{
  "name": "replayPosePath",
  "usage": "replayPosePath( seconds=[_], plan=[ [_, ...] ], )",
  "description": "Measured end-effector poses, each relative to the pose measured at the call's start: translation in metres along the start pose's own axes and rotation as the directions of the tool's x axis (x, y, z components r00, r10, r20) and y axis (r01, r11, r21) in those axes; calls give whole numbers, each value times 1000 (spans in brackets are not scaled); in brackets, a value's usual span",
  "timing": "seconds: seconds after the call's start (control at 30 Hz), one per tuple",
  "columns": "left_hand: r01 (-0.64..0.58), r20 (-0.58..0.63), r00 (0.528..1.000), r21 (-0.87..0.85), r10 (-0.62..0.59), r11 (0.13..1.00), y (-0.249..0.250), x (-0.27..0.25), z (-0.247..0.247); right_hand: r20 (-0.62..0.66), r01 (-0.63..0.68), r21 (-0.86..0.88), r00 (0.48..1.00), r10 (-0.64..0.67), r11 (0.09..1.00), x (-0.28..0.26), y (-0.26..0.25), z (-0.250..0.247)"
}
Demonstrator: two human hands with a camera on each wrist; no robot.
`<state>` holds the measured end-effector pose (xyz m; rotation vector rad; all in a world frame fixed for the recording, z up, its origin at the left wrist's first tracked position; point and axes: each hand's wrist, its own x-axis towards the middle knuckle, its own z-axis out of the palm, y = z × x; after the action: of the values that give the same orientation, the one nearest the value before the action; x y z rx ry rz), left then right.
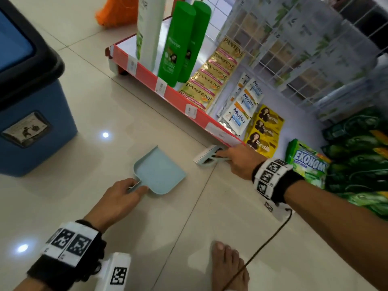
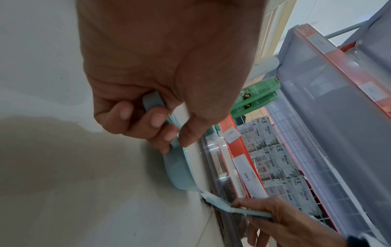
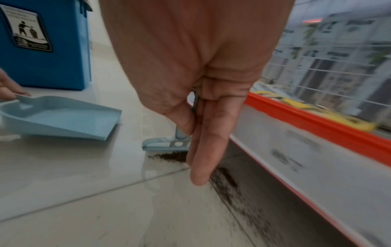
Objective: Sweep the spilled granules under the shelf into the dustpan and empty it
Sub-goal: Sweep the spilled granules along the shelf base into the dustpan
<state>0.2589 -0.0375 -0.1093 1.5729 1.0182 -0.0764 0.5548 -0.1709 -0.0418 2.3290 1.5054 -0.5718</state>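
Observation:
A pale blue dustpan (image 1: 159, 171) (image 3: 63, 117) (image 2: 180, 170) lies on the tiled floor, its mouth towards the shelf. My left hand (image 1: 121, 194) (image 2: 156, 120) grips its short handle. My right hand (image 1: 241, 160) (image 3: 201, 103) holds a small pale blue hand brush (image 1: 206, 157) (image 3: 167, 144) (image 2: 222, 203) at the shelf's lower edge, one finger stretched along it. Dark granules (image 3: 228, 180) lie in a strip on the floor under the shelf (image 1: 147, 74) (image 3: 296, 150) and beside the bristles.
A blue bin (image 1: 31, 114) (image 3: 46, 45) with a black lid stands on the floor to the left. The red-edged shelf carries green bottles (image 1: 180, 43), sachet strips (image 1: 210, 80) and packets. My bare foot (image 1: 226, 267) and a black cable (image 1: 268, 238) are near the bottom.

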Motion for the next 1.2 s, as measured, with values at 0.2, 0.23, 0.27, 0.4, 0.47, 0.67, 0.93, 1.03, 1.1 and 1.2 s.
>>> replayPosePath(
  seconds=[0.2, 0.23, 0.27, 0.4, 0.47, 0.67, 0.93, 1.03, 1.1, 1.2],
  plan=[
    [19, 69, 997, -38, -16, 999, 7, 2, 19, -128, -17, 171, 991, 39, 985, -34, 13, 5],
    [20, 74, 997, -31, -17, 999, 9, 1, 21, -176, -2, 186, 984, 36, 983, -32, 9, 5],
    [19, 77, 997, -19, -18, 1000, 11, 0, 21, -219, 16, 196, 975, 28, 981, -28, 5, 6],
    [29, 28, 999, 5, -29, 1000, 15, -3, 24, -292, 99, 320, 957, -2, 942, 0, -19, 17],
    [31, 0, 1000, 16, -31, 999, 16, -7, 26, -280, 78, 237, 960, -9, 968, 8, -21, 24],
    [54, -42, 998, 15, -53, 998, 14, -22, 41, -186, -97, 180, 974, 131, 979, -31, 26, 52],
    [168, 47, 986, -165, -163, 972, 21, -41, 59, -286, -57, 291, 948, 144, 955, -65, 26, 47],
    [141, 1, 990, -143, -142, 980, 26, -43, 58, -424, 124, 271, 906, 3, 955, -41, -2, 31],
    [118, -25, 992, -114, -122, 986, 26, -47, 60, -416, 141, 193, 908, -49, 971, -21, -12, 29],
    [105, -54, 993, -44, -107, 993, 23, -52, 67, -294, 91, 131, 955, -49, 987, -7, -7, 39]
  ],
)
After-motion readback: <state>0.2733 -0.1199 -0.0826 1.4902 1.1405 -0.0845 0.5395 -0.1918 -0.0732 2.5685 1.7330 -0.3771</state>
